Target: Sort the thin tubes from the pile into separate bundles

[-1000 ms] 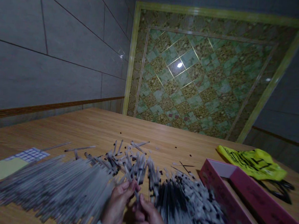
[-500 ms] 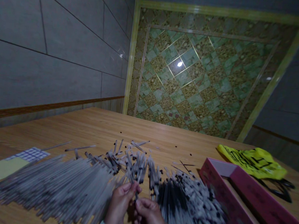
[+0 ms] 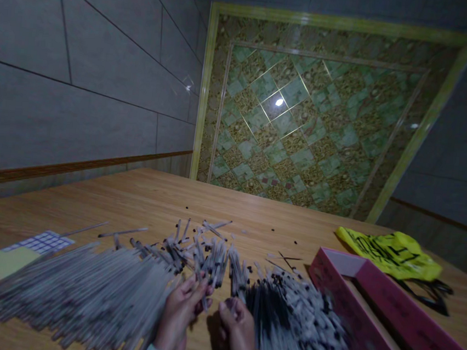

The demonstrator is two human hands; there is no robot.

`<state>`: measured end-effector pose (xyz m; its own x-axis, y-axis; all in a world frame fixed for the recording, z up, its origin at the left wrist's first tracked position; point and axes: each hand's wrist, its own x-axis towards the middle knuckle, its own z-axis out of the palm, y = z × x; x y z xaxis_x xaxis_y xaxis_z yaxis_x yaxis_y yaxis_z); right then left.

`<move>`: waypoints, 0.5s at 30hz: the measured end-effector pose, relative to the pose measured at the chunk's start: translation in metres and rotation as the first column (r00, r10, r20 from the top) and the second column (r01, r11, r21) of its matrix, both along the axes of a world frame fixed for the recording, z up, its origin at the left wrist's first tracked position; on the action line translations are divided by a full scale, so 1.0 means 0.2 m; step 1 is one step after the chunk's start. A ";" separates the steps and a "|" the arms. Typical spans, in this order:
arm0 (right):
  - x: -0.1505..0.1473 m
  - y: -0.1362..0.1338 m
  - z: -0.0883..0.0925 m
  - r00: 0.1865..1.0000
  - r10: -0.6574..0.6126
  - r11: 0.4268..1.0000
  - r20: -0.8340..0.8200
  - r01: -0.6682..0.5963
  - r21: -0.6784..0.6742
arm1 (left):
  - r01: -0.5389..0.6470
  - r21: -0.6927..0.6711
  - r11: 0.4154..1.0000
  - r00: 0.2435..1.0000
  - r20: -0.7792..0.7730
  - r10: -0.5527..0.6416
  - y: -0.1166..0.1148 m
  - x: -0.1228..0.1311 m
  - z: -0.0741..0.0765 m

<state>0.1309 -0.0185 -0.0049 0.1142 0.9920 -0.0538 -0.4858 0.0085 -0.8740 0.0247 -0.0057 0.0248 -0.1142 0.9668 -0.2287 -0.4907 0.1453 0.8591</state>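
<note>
My left hand (image 3: 179, 313) pinches a thin translucent tube (image 3: 204, 300), which slants down toward the middle. My right hand (image 3: 239, 329) is closed, thumb against the fingers, a short gap to the right of it; a small dark spot shows at its fingertips, too blurred to name. To the left lies a wide heap of long clear thin tubes (image 3: 94, 293). By my right hand is a pile of thin sticks, dark and whitish, many with black ends (image 3: 306, 319). Short black-tipped pieces (image 3: 213, 258) lie in loose bunches beyond my hands.
A long open pink box (image 3: 339, 295) stands at the right. Behind it lies a yellow bag (image 3: 391, 253) with black print and black straps. A yellow sheet and a checked paper (image 3: 39, 241) are at the left. Tiny black bits dot the wooden table (image 3: 255, 207).
My hands have moved apart from where they met over the tube. The left has shifted left with the tube, and the right is now separate from it.
</note>
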 end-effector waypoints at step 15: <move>0.15 0.06 0.00 0.960 0.098 0.995 -0.263 -0.094 0.028 | 0.524 0.049 0.850 0.836 0.161 -0.525 -0.11 0.05 0.11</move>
